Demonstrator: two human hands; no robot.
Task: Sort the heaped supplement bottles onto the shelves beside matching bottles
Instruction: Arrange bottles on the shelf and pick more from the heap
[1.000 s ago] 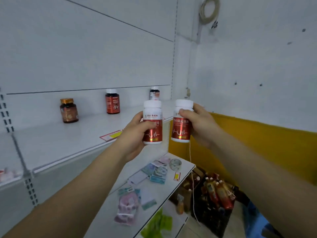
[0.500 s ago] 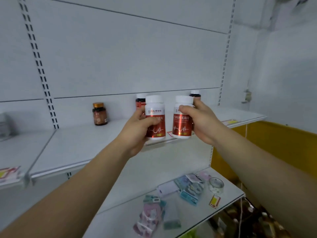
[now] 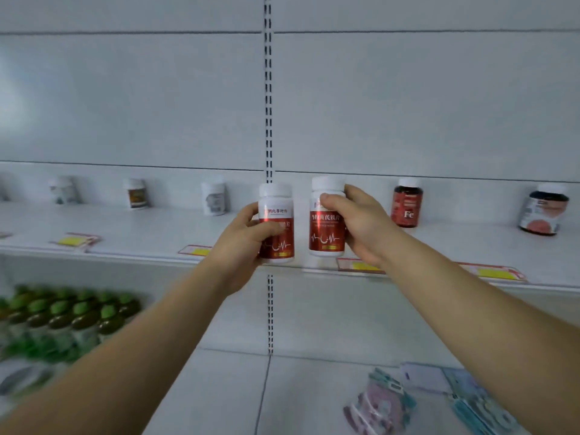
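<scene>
Two matching red-labelled, white-capped bottles are held upright side by side, apart, in front of the front edge of a white shelf [image 3: 131,229]: the left hand [image 3: 243,238] wraps the left bottle [image 3: 276,227], and the right hand [image 3: 361,226] wraps the right bottle [image 3: 326,224]. Labels face the viewer, probably for comparison with the shelved bottles. Along the shelf's back edge stand single bottles well apart, among them a red Fe bottle [image 3: 407,203] to the right.
</scene>
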